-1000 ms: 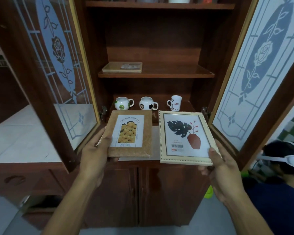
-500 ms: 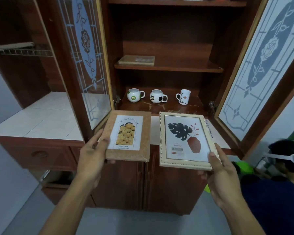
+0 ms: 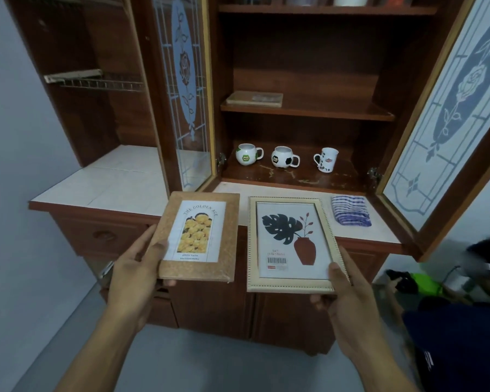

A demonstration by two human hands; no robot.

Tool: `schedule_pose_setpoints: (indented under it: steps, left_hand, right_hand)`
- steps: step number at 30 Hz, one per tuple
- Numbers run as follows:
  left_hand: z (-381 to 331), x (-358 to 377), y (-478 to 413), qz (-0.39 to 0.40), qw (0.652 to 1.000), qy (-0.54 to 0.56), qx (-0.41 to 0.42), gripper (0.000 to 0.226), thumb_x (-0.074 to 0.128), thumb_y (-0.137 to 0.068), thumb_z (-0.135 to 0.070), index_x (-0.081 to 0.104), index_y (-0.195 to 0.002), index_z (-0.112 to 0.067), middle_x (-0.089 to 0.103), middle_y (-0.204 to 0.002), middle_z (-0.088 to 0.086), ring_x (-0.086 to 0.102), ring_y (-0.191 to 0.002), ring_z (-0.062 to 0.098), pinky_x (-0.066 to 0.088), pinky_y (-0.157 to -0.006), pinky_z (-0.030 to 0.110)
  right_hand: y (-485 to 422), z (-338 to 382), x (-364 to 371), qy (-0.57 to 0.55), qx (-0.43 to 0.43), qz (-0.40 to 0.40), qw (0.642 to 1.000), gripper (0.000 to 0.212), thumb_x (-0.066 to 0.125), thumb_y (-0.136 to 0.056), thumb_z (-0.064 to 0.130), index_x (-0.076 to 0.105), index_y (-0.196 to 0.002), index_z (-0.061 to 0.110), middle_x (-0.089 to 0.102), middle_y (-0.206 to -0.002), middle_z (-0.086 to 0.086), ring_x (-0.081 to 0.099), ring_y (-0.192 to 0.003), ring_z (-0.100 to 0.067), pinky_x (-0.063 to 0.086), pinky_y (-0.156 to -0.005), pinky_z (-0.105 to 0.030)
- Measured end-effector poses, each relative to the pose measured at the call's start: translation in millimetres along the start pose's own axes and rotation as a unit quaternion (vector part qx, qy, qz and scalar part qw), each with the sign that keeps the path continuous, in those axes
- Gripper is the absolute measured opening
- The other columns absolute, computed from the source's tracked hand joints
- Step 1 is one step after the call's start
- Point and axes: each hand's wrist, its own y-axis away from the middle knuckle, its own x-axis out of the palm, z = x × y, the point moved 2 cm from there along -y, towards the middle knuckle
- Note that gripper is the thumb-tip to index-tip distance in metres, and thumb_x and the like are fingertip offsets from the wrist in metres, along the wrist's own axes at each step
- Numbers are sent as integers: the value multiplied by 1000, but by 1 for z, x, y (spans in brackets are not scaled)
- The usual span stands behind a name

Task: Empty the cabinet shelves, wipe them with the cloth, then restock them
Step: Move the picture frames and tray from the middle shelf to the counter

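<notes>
The cabinet (image 3: 303,60) stands with both glass doors swung wide, the left door (image 3: 183,89) and the right door (image 3: 447,114) each etched with a rose. Its bottom shelf (image 3: 337,176) carries three mugs in a row, all upright and apart: a green-patched mug (image 3: 248,154), a black-patched mug (image 3: 284,157) and a taller spotted mug (image 3: 326,159). On the middle shelf (image 3: 337,114) one flat brown frame (image 3: 253,98) lies towards the left. The top shelf (image 3: 323,9) has things on it, cut off by the picture's edge.

Before the shelves runs the white-tiled worktop (image 3: 119,190). A wire rack (image 3: 96,82) hangs in the open bay to the left. Low on the right sits another person in a dark blue top (image 3: 458,343), something bright green (image 3: 425,285) beside them.

The left hand (image 3: 133,267) grips the cork frame (image 3: 200,236) by its lower left corner, thumb on the face. The right hand (image 3: 351,290) grips the pale gold frame (image 3: 290,244) by its lower right corner the same way. The two frames are face up, side by side without touching, out in front of the worktop's edge. The folded blue-and-white striped cloth (image 3: 350,212) lies on the worktop at the right, beyond the right hand and apart from it.
</notes>
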Motion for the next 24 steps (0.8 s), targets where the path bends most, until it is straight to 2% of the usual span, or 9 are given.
schedule_pose_setpoints:
  steps: [3,6,9,11,16,19,24]
  left_hand:
    - [-3,-29,0,-18,1000,18,-6,41,58,-97,-21,54,-137,-26,76,-94,5,63,-64,18,49,-43,26]
    - [-9,-59,-2,-24,999,30,-10,39,57,-97,-19,54,-136,-25,76,-93,6,61,-61,20,48,-41,25]
    - [-16,-90,-6,-23,999,26,-8,34,55,-98,-19,56,-131,-28,76,-94,4,60,-57,16,48,-41,23]
    - [-20,-112,-9,-20,1000,21,-10,33,55,-98,-20,55,-129,-32,76,-95,2,64,-61,15,49,-43,23]
    - [-24,-158,-19,-12,1000,8,-17,39,56,-98,-23,52,-137,-27,75,-98,5,64,-68,20,48,-44,24]
    - [-24,-178,-22,-20,1000,12,-20,40,55,-98,-22,51,-138,-26,75,-97,4,60,-72,27,49,-46,26]
    - [-25,-196,-25,-30,999,17,-16,40,55,-98,-19,52,-138,-24,75,-100,7,54,-51,15,48,-45,25]
  right_hand:
    - [11,-4,24,6,-3,16,1000,36,44,-103,17,54,-134,30,71,-81,-4,55,-53,-19,47,-51,-33]
    - [22,-9,52,7,-9,28,1000,36,43,-103,17,55,-133,32,70,-82,-7,53,-53,-21,45,-48,-31]
    - [36,-16,82,0,-12,35,999,36,41,-104,15,56,-132,33,70,-86,-9,53,-53,-20,45,-46,-29]
    - [46,-20,102,-11,-12,38,999,37,41,-104,15,56,-132,33,70,-91,-10,53,-54,-20,44,-47,-29]
    - [68,-32,143,-29,-6,27,999,36,42,-104,15,54,-134,33,70,-84,-6,52,-51,-18,44,-45,-28]
    - [77,-35,160,-33,-7,30,999,34,43,-104,16,57,-129,34,70,-87,-7,53,-52,-18,45,-46,-29]
    - [83,-39,177,-26,-5,39,999,36,43,-104,18,53,-135,32,70,-91,-10,53,-54,-20,45,-46,-29]
